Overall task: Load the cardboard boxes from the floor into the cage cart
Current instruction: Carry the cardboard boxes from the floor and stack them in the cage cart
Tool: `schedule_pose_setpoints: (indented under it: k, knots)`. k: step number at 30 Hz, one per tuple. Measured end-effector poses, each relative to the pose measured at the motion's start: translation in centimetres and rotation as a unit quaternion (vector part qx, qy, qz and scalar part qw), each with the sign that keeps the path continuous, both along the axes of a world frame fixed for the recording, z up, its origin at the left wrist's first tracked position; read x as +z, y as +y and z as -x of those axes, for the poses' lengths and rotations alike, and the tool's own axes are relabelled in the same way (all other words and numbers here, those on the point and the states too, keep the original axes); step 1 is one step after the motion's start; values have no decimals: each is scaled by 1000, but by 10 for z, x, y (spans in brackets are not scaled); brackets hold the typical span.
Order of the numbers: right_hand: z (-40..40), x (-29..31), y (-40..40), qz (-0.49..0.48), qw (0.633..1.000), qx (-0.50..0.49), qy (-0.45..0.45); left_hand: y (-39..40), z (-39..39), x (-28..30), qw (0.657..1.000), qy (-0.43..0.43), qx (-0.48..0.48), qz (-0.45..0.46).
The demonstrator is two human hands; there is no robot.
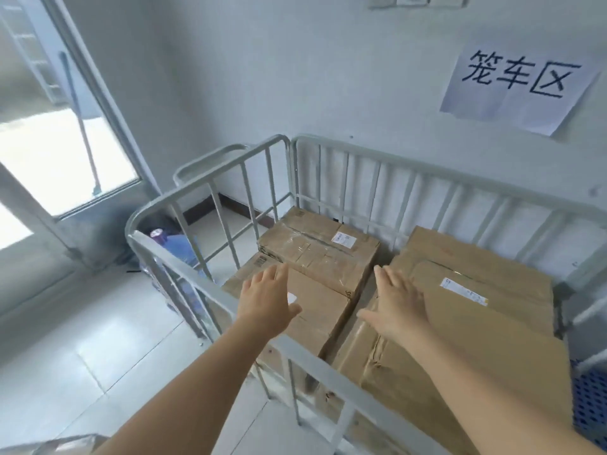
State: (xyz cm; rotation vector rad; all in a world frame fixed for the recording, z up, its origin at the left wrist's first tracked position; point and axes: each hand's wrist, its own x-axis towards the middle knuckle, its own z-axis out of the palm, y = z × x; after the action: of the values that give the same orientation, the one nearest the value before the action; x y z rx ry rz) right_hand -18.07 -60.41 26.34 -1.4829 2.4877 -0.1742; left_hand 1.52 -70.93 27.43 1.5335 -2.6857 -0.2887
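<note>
Hands reach over the cage cart point(210, 169) rail at frame centre: left hand point(267, 298) and right hand point(394, 307), fingers straight and spread, holding nothing, probably settling the cardboard boxes point(315, 310) snugly.

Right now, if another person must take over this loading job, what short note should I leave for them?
Left hand: open, holds nothing, over the near left box.
Right hand: open, fingers straight on the large right box.
Inside the cage cart: those two boxes, plus a taped box at the back left on another box.
Done: several boxes loaded.
Left: a cardboard corner shows at the bottom left, perhaps one more box; check the floor.
</note>
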Motion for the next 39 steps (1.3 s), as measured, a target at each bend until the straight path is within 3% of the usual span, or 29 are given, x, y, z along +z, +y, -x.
schedule_pose_setpoints:
  k: [4,11,20,29,39]
  knots:
    - [-79,27,-23,23,995,91,25,6,-88,26,998,20,48,37]
    - [-231,55,-47,47,977,209,-5,32,-249,47,985,38,151,77]
    - [-412,39,-70,30,935,354,9,89,-424,22,944,-1,328,26]
    - [-544,-11,-115,-25,876,482,2,122,-543,-34,867,-13,494,-55]
    - [-654,-85,-222,-111,809,577,2,84,-622,-98,744,4,650,-152]
